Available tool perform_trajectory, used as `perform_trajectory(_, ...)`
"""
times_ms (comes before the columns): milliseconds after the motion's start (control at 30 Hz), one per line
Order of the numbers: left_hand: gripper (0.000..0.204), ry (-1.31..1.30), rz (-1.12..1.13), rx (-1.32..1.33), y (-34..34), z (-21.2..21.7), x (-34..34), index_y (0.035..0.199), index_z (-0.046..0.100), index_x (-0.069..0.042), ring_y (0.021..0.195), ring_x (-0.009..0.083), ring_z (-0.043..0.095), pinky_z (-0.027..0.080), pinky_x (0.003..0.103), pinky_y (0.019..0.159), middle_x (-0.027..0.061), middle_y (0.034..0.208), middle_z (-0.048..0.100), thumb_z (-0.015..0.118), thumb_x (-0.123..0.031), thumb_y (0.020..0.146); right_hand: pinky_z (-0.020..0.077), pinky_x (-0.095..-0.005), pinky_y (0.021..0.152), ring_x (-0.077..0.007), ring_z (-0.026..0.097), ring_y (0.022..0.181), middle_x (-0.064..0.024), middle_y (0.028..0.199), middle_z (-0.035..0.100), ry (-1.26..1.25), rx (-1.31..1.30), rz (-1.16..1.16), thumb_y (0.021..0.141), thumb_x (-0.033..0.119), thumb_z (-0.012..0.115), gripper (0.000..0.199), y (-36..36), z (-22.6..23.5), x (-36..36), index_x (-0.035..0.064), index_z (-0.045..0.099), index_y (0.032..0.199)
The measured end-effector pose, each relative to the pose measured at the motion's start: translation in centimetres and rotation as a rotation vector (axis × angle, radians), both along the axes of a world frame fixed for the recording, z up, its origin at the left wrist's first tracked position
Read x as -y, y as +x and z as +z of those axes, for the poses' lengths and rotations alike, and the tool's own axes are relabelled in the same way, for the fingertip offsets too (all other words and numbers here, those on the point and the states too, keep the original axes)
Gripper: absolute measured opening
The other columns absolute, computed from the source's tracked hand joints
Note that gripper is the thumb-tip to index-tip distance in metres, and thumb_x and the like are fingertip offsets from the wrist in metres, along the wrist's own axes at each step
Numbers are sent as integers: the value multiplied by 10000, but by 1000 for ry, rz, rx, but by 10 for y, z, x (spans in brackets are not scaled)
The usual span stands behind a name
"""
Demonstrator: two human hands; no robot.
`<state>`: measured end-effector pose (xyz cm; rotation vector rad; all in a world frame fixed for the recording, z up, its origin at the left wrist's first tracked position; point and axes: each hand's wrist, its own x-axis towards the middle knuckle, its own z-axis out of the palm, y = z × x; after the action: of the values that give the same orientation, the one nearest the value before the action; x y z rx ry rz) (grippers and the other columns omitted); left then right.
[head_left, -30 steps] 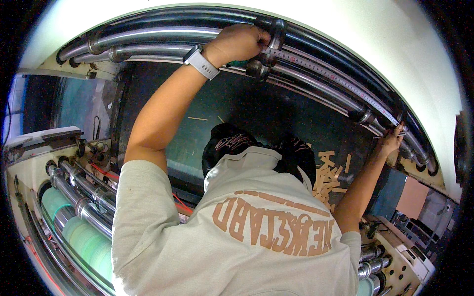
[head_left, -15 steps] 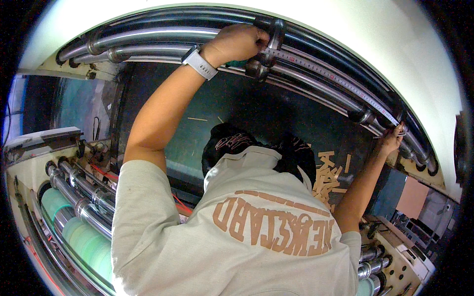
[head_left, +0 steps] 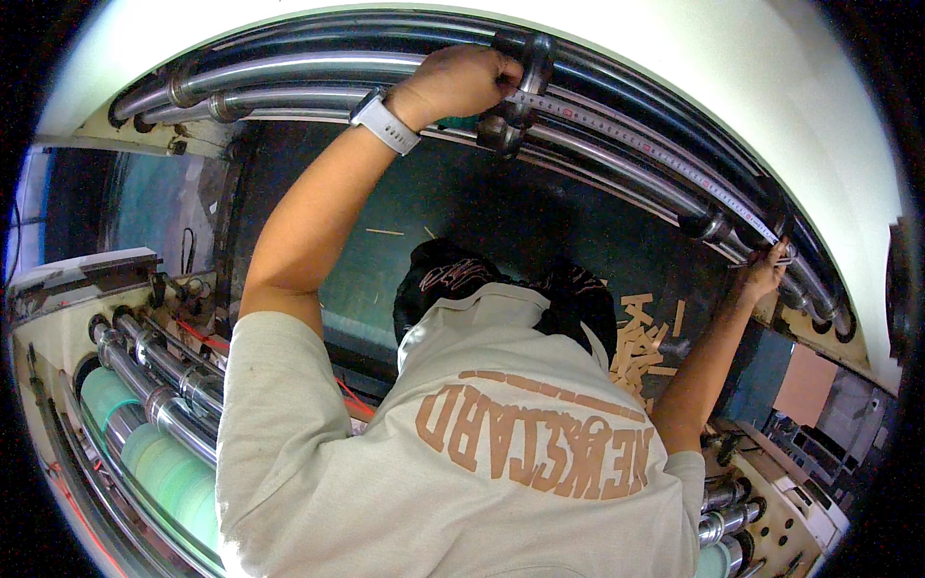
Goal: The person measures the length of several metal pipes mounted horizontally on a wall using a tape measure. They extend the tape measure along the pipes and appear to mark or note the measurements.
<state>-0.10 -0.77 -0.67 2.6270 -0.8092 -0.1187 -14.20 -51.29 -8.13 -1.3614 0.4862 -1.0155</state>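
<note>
Nearest the camera, a pale beige shirt (head_left: 462, 482) with brown lettering across the back is filling the lower middle of the view, with a dark cap (head_left: 453, 284) just above its collar, and both bare arms are reaching up and away from it. At the lower left, shiny rollers (head_left: 159, 385) are running beside green-wrapped cylinders (head_left: 145, 453), and more roller ends are showing at the lower right. Farther off, beyond the cap, a scatter of small tan wooden sticks (head_left: 641, 342) is lying on a dark surface inside the machine. Farthest away, long curved metal bars (head_left: 289, 82) are arching across the top. The left hand (head_left: 458, 82), with a white wristwatch (head_left: 385, 122) on its wrist, is closing its grip around one end of a measuring tape (head_left: 636, 154), pressing it against a dark collar (head_left: 520, 72) on the bars. The tape is stretching along the bars from that grip toward the right hand (head_left: 761, 275), whose fingers are pinching the tape's far end against a bar, well apart from the left hand.
</note>
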Motion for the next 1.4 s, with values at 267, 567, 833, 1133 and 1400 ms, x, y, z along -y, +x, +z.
perform_trajectory(267, 180, -44, -35, 11, 2, -2, -2, 914, 625, -194, 806, 272, 589, 467, 375, 710, 77, 829, 624, 545, -214, 755, 289, -188, 441, -59, 398, 538, 18, 739, 521, -47, 12, 15, 804, 281, 612, 284, 0, -2, 4, 86, 566, 1006)
perform_trajectory(567, 188, -31, -46, 13, 3, -3, -2, 927, 622, -183, 808, 275, 590, 467, 376, 711, 80, 842, 624, 549, -208, 755, 292, -192, 440, -62, 387, 521, 20, 695, 498, -36, 6, -12, 812, 289, 596, 289, 1, -5, 5, 83, 565, 1012)
perform_trajectory(833, 170, -14, -20, 3, 2, -3, -1, 912, 621, -183, 796, 271, 594, 468, 379, 715, 75, 835, 625, 536, -211, 766, 312, -192, 472, -62, 428, 593, 18, 737, 513, -4, -35, -27, 809, 300, 600, 308, 0, -5, 3, 87, 556, 1028)
perform_trajectory(1133, 165, -15, -14, -7, -1, 1, -2, 904, 622, -194, 788, 278, 590, 466, 386, 717, 79, 824, 622, 542, -214, 761, 293, -191, 449, -64, 401, 532, -1, 726, 523, -74, 26, 46, 819, 270, 592, 273, 1, -9, 10, 75, 560, 1008)
perform_trajectory(1400, 160, -39, 9, -12, -3, 2, -1, 901, 627, -194, 798, 272, 591, 464, 372, 724, 73, 826, 626, 556, -211, 759, 287, -193, 421, -60, 384, 489, -3, 681, 519, -120, -7, -18, 828, 257, 582, 281, 2, -13, 15, 64, 560, 1031)
